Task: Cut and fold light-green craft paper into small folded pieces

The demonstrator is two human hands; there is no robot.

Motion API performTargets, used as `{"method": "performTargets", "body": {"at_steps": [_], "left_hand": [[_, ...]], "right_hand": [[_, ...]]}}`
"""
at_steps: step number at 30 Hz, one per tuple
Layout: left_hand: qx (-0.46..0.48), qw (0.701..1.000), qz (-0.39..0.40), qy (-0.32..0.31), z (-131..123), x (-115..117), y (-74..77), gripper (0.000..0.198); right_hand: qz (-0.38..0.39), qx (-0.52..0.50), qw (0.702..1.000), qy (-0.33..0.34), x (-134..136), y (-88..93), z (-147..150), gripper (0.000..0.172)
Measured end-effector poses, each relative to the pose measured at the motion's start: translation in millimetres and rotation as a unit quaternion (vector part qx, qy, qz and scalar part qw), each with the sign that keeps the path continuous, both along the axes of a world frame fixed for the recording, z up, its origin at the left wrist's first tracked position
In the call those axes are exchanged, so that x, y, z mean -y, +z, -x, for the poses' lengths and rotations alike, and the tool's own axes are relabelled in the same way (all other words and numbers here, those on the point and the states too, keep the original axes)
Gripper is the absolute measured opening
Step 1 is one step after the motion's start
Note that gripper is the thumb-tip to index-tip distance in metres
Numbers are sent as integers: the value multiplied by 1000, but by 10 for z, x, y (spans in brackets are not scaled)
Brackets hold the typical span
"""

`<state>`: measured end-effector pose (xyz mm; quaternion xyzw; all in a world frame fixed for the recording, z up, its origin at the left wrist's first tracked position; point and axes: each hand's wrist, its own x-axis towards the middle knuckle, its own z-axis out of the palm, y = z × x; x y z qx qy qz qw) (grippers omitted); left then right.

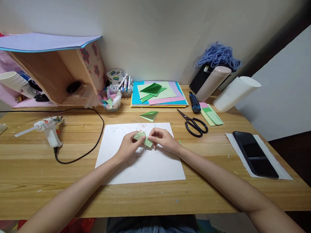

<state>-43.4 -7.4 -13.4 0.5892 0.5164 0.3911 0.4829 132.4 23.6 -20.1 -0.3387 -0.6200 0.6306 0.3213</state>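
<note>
A small piece of folded light green paper point(147, 142) is held between both hands, above a white sheet of paper point(147, 167) with coloured marks on it. My left hand point(129, 144) pinches its left side, the thumb lying on top. At its right side, my right hand point(164, 139) grips the edge between thumb and fingers. Just beyond the white sheet lies another folded green paper piece point(149, 116). Black-handled scissors point(192, 123) rest to the right of my right hand, their blades partly open.
A glue gun point(50, 130) and its black cord are at left. Stacked coloured paper point(158, 102) lies at the back, beside a cup of scraps point(110, 101). A utility knife point(194, 102), green-pink paper strips point(212, 115), a paper roll point(236, 93) and a phone point(255, 154) are at right.
</note>
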Motion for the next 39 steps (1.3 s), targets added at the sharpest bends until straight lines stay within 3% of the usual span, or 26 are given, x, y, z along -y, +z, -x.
{"method": "performTargets", "body": {"at_steps": [9, 14, 24, 30, 34, 39], "left_hand": [[-23, 1000, -14, 0, -2, -3, 9, 30], [15, 1000, -3, 20, 17, -34, 21, 30], [22, 999, 22, 14, -16, -21, -35, 34], [51, 993, 99, -40, 67, -78, 110, 40], [59, 982, 163, -69, 127, -111, 115, 34], [39, 979, 177, -91, 165, -120, 123, 33]], "right_hand": [[-55, 17, 998, -35, -9, 9, 0, 21], [-43, 22, 998, -27, -13, -17, 15, 21], [-43, 3, 994, -105, 41, -1, 79, 20], [-20, 12, 999, -22, -44, 16, 7, 19], [-5, 24, 1000, 9, -53, 29, -17, 21], [7, 40, 999, 28, -43, 51, -11, 19]]}}
